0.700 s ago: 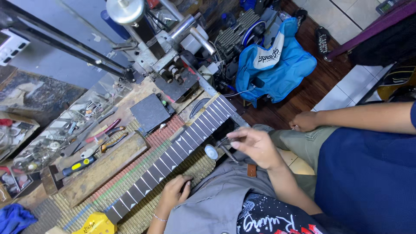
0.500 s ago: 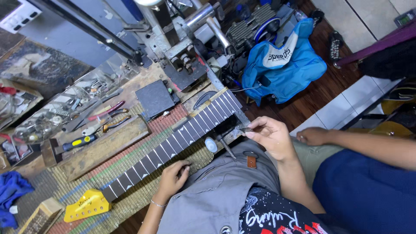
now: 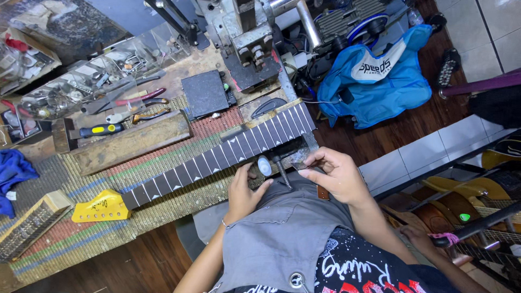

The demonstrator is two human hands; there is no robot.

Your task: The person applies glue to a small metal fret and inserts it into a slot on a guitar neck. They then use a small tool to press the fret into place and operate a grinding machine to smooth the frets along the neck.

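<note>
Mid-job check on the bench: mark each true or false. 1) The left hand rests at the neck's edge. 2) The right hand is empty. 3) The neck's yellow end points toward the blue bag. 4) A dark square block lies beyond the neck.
1) True: the left hand rests against the neck.
2) False: the right hand pinches a small flat piece.
3) False: the yellow end points away from the blue bag.
4) True: the block lies beyond the neck.

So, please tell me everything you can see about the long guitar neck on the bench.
The guitar neck is long and dark, crossed by many thin metal frets with pale pointed inlays between them. It lies flat and slanted on a woven mat. Its narrow end meets a yellow block; its wide end points toward the machine. The left hand touches its near edge. The right hand pinches a small piece just beside it.
</note>
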